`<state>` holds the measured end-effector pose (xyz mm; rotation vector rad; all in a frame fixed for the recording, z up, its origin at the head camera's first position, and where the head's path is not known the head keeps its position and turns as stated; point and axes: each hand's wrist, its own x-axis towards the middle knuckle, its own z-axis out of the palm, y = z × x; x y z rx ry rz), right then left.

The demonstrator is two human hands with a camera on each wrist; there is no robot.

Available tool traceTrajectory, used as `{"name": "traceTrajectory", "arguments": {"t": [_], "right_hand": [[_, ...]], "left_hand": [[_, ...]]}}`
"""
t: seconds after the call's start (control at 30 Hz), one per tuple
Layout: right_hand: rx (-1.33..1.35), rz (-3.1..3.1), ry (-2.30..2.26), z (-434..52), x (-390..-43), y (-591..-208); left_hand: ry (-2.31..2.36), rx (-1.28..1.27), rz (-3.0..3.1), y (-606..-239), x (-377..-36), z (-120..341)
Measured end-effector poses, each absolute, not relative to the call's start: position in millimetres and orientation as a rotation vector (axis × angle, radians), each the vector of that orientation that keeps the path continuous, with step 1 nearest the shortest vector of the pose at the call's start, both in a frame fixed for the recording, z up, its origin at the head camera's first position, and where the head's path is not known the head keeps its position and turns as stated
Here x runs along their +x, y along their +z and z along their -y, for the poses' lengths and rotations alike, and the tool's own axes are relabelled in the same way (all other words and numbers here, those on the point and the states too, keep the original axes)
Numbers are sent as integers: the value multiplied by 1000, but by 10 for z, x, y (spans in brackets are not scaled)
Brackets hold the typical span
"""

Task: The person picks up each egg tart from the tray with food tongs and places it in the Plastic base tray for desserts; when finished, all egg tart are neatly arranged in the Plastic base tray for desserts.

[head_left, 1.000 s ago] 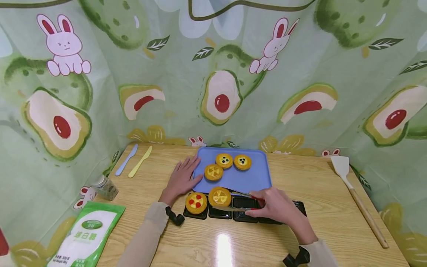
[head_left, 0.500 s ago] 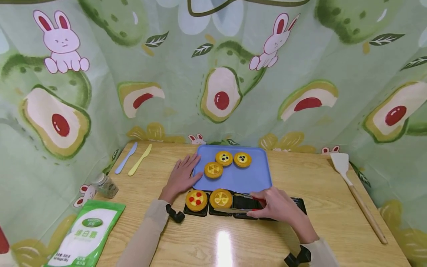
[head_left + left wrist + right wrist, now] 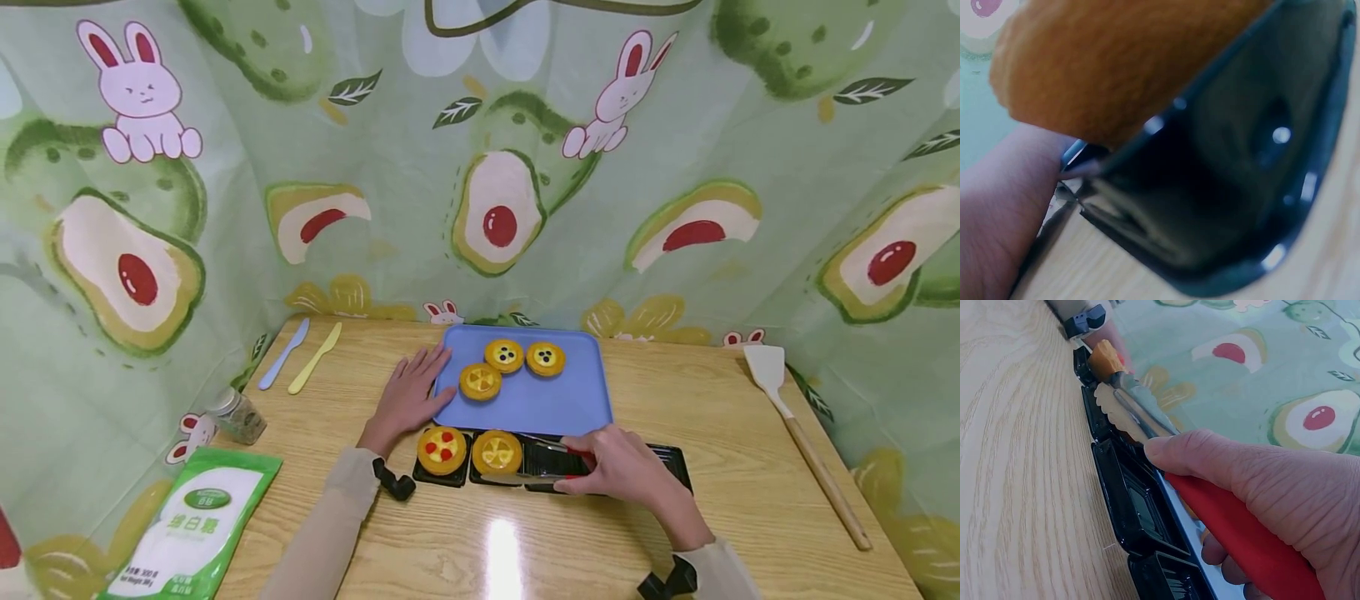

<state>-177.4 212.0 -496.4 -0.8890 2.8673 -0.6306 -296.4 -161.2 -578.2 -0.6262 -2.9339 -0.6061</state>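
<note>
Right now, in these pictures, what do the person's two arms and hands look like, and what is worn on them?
Both arms wear long, pale beige sleeves reaching to the wrists. The left hand and right hand are bare, without gloves; no rings show. A small black device, likely the camera mount, sits at the left wrist, and a similar black one at the right wrist. No cables are visible.

Bare desk (image 3: 675, 392) lies right of the tray (image 3: 570, 408), as far as the spatula (image 3: 802, 442); knives (image 3: 300, 358), jar (image 3: 236, 417) and bag (image 3: 195, 525) crowd the left.
</note>
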Motion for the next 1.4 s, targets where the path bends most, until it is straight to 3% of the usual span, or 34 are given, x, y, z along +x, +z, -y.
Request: {"name": "traceTrajectory", "arguments": {"t": [1.4], "right_hand": [[-731,-3099,-777,-2276,-1831,-4877]], "left_hand": [[-597,-628,2909,-5812,-2957,1608]]}}
